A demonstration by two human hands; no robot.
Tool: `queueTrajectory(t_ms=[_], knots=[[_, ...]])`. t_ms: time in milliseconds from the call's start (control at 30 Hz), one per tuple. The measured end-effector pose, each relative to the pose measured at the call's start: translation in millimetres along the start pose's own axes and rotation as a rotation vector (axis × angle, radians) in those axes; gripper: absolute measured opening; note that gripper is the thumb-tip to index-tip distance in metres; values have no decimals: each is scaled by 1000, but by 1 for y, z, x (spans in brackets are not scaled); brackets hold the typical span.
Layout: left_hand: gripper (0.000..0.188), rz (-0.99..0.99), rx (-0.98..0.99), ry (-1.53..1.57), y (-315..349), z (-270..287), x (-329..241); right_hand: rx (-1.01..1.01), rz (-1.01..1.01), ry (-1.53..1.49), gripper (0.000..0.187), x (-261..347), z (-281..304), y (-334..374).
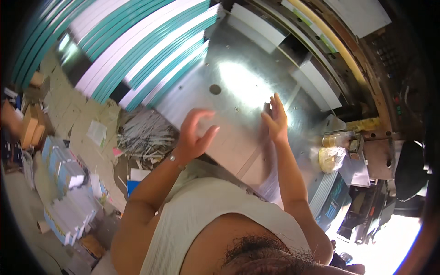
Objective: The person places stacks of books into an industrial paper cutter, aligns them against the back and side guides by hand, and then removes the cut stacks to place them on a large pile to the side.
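Left hand [195,134] loosely curled, thumb apart, gripping nothing, over the metal tabletop [192,101]. Right hand [277,123] released, fingers extended; with glare and shadow there, I cannot tell whether its fingertips touch the metal. Tabletop lies beneath and ahead of both hands. From my view, teal-and-white stacks [158,46] line its far left side; shredded paper strips [144,133] lie heaped left of the left hand.

No legible text, blurred light-blue marks [330,210] on the dark flat cover [340,200] of a pale-edged rectangular stack [322,191]
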State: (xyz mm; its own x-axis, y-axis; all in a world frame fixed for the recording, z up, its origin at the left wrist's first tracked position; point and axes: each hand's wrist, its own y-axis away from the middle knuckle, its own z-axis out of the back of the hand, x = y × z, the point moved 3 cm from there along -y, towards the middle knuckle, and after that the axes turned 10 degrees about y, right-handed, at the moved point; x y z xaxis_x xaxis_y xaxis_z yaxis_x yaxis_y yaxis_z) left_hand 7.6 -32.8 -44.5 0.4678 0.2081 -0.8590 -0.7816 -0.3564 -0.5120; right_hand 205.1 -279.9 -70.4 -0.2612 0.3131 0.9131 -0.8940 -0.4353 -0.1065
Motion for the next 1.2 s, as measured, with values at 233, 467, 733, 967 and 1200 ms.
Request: queueTrajectory(t_ms=[233,467,733,967,1200], knots=[[62,253,-88,158,-238,-121,146,-189,-3,533,120,-31,17,-165],[79,349,-279,-219,-419,-116,284,-230,-85,646,135,-45,38,-258],[35,550,-213,125,-475,-105,340,-240,-104,626,140,-71,65,-309],[50,500,-352,-142,-458,-60,350,-262,82,535,117,-60,31,-323],[73,558,-335,304,-316,-116,218,-283,-16,435,95,-82,88,-271]])
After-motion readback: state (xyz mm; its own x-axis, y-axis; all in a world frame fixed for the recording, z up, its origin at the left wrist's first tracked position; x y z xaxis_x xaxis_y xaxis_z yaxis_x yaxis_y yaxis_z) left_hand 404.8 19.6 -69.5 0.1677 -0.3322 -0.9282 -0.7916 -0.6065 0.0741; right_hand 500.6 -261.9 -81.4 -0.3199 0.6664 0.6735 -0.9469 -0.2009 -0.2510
